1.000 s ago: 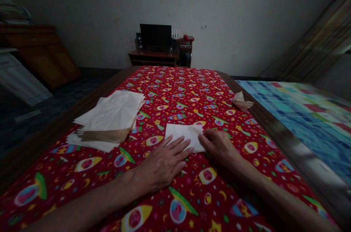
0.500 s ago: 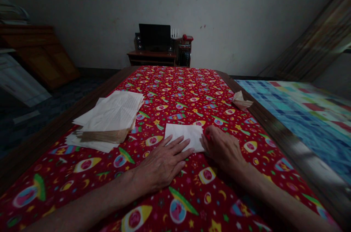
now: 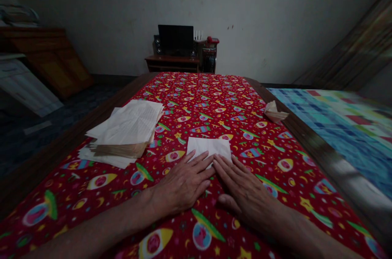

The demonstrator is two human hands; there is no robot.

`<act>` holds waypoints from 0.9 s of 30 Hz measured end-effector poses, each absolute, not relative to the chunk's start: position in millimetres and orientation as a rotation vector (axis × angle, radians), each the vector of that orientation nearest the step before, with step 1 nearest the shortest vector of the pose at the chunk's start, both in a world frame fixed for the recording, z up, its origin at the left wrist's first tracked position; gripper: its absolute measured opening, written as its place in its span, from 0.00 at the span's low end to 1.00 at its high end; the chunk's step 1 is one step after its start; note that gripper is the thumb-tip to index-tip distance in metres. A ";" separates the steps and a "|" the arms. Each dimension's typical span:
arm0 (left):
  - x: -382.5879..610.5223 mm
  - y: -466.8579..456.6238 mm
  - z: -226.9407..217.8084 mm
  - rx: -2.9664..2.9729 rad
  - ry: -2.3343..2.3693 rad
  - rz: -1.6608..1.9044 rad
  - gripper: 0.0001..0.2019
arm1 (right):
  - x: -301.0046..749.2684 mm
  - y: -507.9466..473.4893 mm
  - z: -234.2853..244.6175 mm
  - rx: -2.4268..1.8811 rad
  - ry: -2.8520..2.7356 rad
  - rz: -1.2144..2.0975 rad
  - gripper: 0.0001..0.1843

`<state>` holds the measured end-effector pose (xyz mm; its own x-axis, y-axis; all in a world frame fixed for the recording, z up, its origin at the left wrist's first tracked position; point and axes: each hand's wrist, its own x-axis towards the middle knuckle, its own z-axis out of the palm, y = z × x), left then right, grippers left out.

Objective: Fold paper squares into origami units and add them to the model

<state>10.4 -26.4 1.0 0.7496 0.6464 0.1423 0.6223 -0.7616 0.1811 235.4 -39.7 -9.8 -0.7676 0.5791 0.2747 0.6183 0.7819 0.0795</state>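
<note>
Item one: we list a white paper sheet (image 3: 209, 147) lying flat on the cloth directly ahead of the fingers, its near edge touching the fingertips of both hands.

Item two: the left hand (image 3: 180, 183), palm down, fingers spread and straight, tips at the near left part of the sheet.

Item three: the right hand (image 3: 245, 193), also palm down, its fingers (image 3: 226, 169) extended, tips at the near right part of the sheet.

Neither hand pinches or lifts anything; we record both as open and resting flat, the two hands just beside each other.

Beyond the left fingers, well apart from the sheet: a stack of loose lined papers (image 3: 125, 128). Beyond the right fingers, at the table's edge: a small crumpled paper piece (image 3: 275, 112).

Beneath everything: a red rocket-print cloth (image 3: 214, 100) over a dark wooden table (image 3: 309, 144).

Far ahead of the fingers: a monitor (image 3: 175, 38) on a low wooden stand (image 3: 171, 63), beside a red telephone (image 3: 212, 40).
</note>
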 end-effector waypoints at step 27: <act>-6.0 -13.4 3.9 2.861 1.033 0.351 0.19 | 235.1 -32.2 1.1 -0.999 -2.565 -0.265 0.17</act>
